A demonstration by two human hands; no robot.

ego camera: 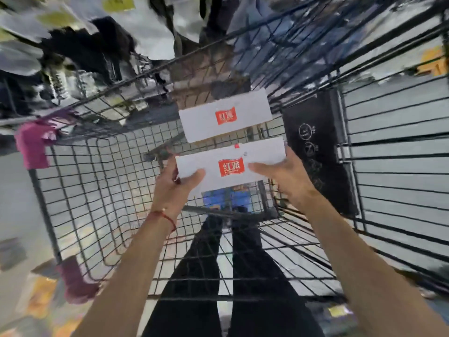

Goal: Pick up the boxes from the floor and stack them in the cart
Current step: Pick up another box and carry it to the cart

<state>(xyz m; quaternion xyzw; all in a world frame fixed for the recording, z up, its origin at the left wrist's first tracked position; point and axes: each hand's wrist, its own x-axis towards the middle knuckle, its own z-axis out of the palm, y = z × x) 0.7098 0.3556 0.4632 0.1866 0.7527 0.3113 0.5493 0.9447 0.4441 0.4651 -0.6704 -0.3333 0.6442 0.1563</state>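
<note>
1. Wire cart [80,181]: black mesh basket, seen from above; fills most of the view. Magenta corner pieces [34,144] on its left rim.
2. Black panel [318,152]: flat, with white markings, lying against the cart's right wall.
3. Far box [224,116]: white, red label on top, inside the cart towards its far end. What it rests on is too blurred to tell.
4. Near box [230,166]: white, same red label, held level over the cart's middle, just short of the far box.
5. Left hand [177,188]: grasping the near box at its left end, thumb on top, fingers underneath. Red cord bracelet [167,217] at the wrist.
6. Right hand [284,176]: grasping the near box at its right end, thumb on top.
</note>
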